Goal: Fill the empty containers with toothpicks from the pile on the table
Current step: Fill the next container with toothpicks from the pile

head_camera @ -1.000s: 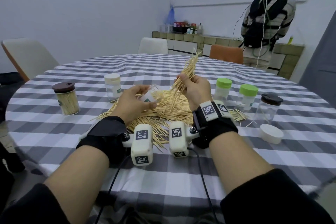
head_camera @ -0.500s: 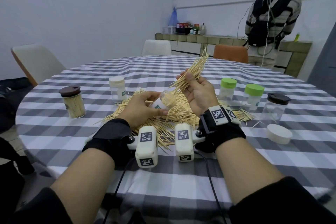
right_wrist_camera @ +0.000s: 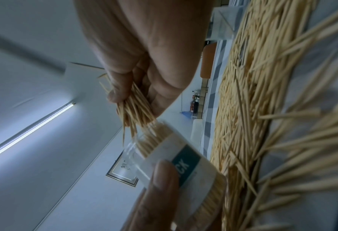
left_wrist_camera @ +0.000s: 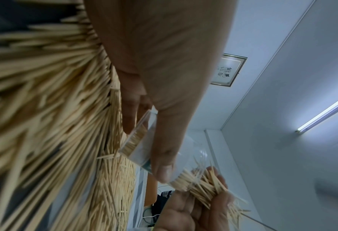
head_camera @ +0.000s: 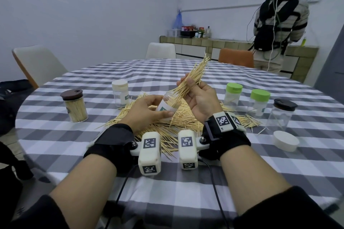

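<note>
Toothpick pile (head_camera: 163, 117) spread on checked tablecloth (head_camera: 186, 178) under both hands. Left hand (head_camera: 143, 111) grips clear labelled container (head_camera: 167, 107), tilted. Right hand (head_camera: 200, 96) pinches toothpick bundle (head_camera: 191, 80), tips entering mouth. Advice: keep bundle parallel, loosen gradually, avoid splaying over rim.

At frame centre the toothpick pile (head_camera: 178, 117) lies on the table (head_camera: 186, 182), with a tilted container (head_camera: 166, 107) above it and a toothpick bundle (head_camera: 189, 82) entering its mouth. Two jars (head_camera: 75, 106) stand at left. Three jars (head_camera: 232, 95) and a loose lid (head_camera: 285, 140) sit at right.
</note>
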